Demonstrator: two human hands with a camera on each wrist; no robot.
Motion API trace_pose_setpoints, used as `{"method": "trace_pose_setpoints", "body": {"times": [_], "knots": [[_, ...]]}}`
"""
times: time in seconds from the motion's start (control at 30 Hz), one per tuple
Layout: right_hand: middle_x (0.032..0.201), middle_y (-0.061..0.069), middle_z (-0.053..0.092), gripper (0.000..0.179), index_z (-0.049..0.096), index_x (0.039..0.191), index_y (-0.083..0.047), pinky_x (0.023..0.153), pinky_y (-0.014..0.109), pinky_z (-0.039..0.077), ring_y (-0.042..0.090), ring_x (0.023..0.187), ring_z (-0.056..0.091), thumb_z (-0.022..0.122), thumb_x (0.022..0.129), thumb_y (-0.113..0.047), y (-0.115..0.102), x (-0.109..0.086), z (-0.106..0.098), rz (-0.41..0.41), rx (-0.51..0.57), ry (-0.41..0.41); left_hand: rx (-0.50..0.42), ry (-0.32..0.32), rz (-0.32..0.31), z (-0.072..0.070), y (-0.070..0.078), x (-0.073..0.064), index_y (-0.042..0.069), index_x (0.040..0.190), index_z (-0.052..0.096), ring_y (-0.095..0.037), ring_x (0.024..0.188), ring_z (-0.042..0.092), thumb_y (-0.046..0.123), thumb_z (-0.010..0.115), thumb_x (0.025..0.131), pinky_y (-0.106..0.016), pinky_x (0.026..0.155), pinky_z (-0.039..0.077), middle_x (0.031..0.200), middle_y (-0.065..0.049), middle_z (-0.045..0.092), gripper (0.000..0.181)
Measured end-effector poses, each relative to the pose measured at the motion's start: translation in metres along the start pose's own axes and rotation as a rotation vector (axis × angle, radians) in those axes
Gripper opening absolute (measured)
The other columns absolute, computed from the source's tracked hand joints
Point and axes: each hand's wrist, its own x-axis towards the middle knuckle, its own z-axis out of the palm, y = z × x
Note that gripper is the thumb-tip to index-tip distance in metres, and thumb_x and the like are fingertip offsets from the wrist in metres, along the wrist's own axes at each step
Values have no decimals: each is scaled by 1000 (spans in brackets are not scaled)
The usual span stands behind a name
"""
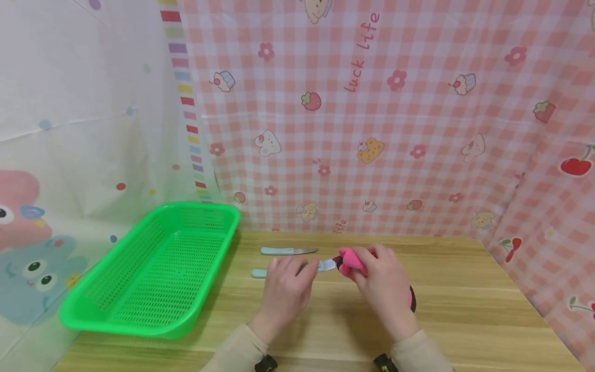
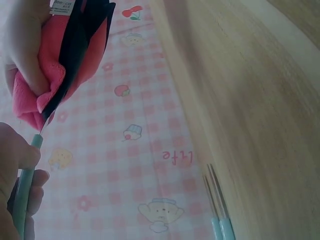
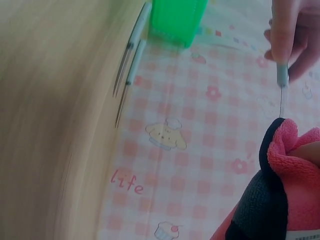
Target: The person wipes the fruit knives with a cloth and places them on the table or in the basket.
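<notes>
Left hand [image 1: 285, 289] grips knife [image 2: 24, 195]; right hand [image 1: 385, 283] holds cloth [image 1: 351, 260] against blade [image 1: 329, 264]

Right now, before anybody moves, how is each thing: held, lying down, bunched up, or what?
Left hand: gripping the held knife
Right hand: gripping the pink cloth
Held knife: unsheathed near its handle, tip hidden by cloth
Pink cloth: bunched up
Far knife: lying on the table, blade bare
Near knife: lying on the table
Green basket: upright, open-topped
</notes>
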Motion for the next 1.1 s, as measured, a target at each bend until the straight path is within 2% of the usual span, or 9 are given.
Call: {"method": "trace_pose_setpoints", "body": {"times": [0.17,0.3,0.57,0.8,0.97,1.1], "knots": [[86,12,64,33,75,98,-10,59,47,52,36,77,60,89,68,-7,9,0,-3,44,-5,-20,-7,11,4,-1,0,1,12,101,71,-18,72,60,9,71,84,-30,59,35,85,-2,66,17],[87,12,64,31,76,99,-10,58,47,51,36,77,60,87,70,-7,13,-1,-4,58,-21,-22,-12,7,-2,-1,1,2,12,101,72,-18,72,60,8,74,82,-30,60,36,85,-1,67,19],[90,13,65,34,75,102,-9,59,48,51,36,79,61,87,70,-8,18,-2,-5,85,-25,-44,-27,-29,-33,0,0,1,12,99,71,-18,74,61,11,70,86,-30,60,33,86,-1,66,13],[91,13,66,33,75,101,-10,61,49,51,36,81,61,86,71,-7,22,-4,-8,126,-18,-51,-30,-4,-44,0,-3,-1,12,99,70,-20,75,61,9,69,85,-32,59,35,86,-2,66,14],[91,12,65,35,75,103,-9,59,49,51,37,81,61,87,70,-7,24,-6,-9,123,-17,-35,-26,15,-38,0,-6,-1,12,98,70,-20,73,61,9,70,85,-33,59,36,85,-2,65,13],[88,11,64,32,74,101,-10,56,47,50,35,78,60,86,71,-6,22,-7,-10,100,-7,-15,-24,4,-51,-2,-8,-1,12,98,70,-20,73,61,10,71,85,-33,60,36,85,-1,66,13]]}}
